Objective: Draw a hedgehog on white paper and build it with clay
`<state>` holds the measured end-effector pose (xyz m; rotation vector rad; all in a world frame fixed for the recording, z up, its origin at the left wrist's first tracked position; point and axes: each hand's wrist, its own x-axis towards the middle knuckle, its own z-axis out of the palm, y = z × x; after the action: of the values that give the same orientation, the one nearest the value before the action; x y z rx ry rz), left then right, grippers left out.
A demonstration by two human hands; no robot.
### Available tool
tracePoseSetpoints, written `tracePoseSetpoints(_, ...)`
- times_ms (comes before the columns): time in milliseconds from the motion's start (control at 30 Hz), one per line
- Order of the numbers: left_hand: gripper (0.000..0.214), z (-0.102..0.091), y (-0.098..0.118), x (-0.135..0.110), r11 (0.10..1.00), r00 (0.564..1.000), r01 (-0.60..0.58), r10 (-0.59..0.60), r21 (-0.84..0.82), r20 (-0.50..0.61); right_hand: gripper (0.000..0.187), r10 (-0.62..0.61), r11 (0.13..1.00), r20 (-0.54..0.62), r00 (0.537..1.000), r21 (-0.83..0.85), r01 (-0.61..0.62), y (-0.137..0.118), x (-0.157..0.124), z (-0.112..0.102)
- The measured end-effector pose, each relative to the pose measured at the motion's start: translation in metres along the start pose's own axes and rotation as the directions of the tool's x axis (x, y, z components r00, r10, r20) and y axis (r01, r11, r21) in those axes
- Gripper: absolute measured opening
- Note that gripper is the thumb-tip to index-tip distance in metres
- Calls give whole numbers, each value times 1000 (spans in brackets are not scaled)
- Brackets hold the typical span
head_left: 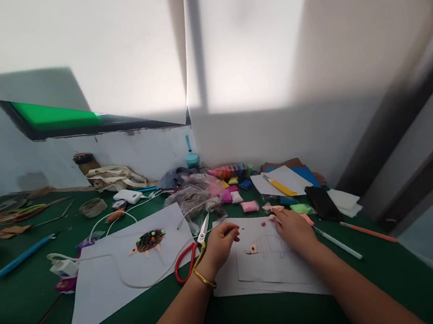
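Observation:
A sheet of white paper in front of me bears a pencil outline of a hedgehog-like animal, its snout filled with peach clay. My left hand, with a gold bangle at the wrist, hovers over the paper's left side. Its fingers are curled together, and whatever they may hold is too small to make out. My right hand reaches to the paper's upper edge, fingers stretched out by a peach clay piece. A small brown clay bit lies between the hands.
Red-handled scissors lie left of my left hand. Another sheet carries a finished-looking clay hedgehog, crossed by a white cable. Clay packets, a yellow cutter, a black phone and a white pen lie around.

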<state>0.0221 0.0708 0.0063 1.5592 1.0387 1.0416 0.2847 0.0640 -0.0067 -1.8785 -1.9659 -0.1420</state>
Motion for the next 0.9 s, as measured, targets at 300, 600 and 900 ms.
tracePoseSetpoints(300, 18, 0, 3, -7, 965, 987, -149, 159, 215, -30, 37, -35, 965, -81, 996, 257, 55, -26, -38, -16)
tracePoseSetpoints(600, 21, -2, 11, -14, 929, 987, -123, 152, 350, -55, 35, 132, 907, -111, 985, 414, -75, 0, -43, -8)
tracePoseSetpoints(900, 38, 3, 10, -33, 601, 909, -415, 256, 683, 328, 36, 254, 851, -47, 966, 485, -200, 8, -47, -4)
